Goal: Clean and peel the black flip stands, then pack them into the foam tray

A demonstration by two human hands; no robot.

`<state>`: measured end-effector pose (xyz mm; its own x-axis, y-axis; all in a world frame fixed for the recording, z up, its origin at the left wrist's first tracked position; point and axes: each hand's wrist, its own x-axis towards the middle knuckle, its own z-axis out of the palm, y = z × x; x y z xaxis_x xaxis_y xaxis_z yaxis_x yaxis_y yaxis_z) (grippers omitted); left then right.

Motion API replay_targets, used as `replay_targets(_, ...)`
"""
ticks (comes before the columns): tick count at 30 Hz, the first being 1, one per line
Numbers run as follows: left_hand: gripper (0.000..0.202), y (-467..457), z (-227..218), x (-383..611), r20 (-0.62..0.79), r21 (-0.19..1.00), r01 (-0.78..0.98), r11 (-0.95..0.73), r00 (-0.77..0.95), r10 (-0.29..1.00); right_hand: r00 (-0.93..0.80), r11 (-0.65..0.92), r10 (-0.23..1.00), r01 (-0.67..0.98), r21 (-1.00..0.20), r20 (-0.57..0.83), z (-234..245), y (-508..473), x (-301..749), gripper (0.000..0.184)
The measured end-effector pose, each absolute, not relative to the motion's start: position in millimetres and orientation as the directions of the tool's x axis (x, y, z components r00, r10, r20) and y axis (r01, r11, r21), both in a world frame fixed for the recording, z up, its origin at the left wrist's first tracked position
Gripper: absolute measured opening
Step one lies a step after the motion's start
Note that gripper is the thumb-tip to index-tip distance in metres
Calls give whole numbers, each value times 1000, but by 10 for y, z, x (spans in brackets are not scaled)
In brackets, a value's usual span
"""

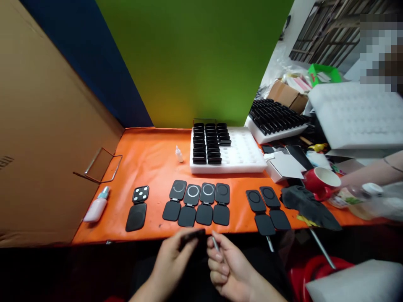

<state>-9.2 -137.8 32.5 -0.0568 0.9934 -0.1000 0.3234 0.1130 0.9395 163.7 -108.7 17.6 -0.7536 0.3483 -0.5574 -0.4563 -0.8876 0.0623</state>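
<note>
My left hand (172, 256) is closed on a small dark flat piece (195, 235), seen nearly edge-on and blurred, that looks like one of the black folding charger pads. A thin silver pen-like metal tool (215, 244) is pinched in my right hand (227, 262), its tip close to that piece. Both hands are just in front of the table edge. Beyond them, several unfolded black charger pads (204, 214) lie in a group, some with a pale ring. Two more pads (263, 201) lie to the right. One pad with white dots (140, 194) lies at left.
A white foam tray (245, 155) holds rows of upright black pads on the orange table (141, 155). A dropper bottle (179, 154), a pink bottle (96, 207) and a wire stand (102, 165) stand leftward. At right are a red mug (317, 184), dark cloth (307, 205) and another person's arm (368, 170).
</note>
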Motion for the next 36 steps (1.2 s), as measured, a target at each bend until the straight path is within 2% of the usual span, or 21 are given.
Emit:
replay_targets(3, 47, -1007, 304, -588, -53, 875, 432, 218, -363, 930, -704, -850, 478, -522, -74, -525, 195, -1005, 1705, 25)
replay_targets(6, 55, -611, 218, -1100, -24, 805, 518, 287, -456, 890, -671, -850, 498, -502, -158, -549, 188, -968, 1739, 28)
replay_targets(10, 51, -338, 78, -1371, -11, 693, 641, 330, -449, 893, -650, -866, 485, -449, -219, -584, 134, -994, 1745, 31)
replay_targets(15, 46, -467, 41, -1122, 38, 571, 763, 303, -393, 919, -615, -849, 515, -461, -258, -597, 83, -1009, 1809, 31)
replay_targets(20, 60, -706, 48, -796, -87, 559, 778, 285, -287, 954, -600, -841, 531, -460, -285, -599, 59, -975, 1864, 30)
replay_targets(23, 68, -715, 17, -768, -157, 598, 722, 347, -318, 935, -603, -846, 528, -436, -307, -598, 69, -957, 1833, 30)
replay_targets(26, 59, -695, 27, -837, -217, 674, 622, 399, -350, 911, -587, -834, 551, -405, -374, -593, 90, -964, 1795, 33)
replay_targets(30, 50, -798, 178, -841, -301, 788, 442, 428, -330, 895, -524, -767, 638, -375, -520, -564, 106, -985, 1782, 32)
replay_targets(33, 46, -947, 323, -682, -393, 876, 216, 432, -203, 897, -460, -720, 689, -353, -597, -560, 126, -930, 1748, 31)
replay_targets(36, 39, -1062, 372, -437, -463, 886, -37, 463, 22, 886, -421, -671, 739, -386, -633, -526, 176, -799, 1670, 34)
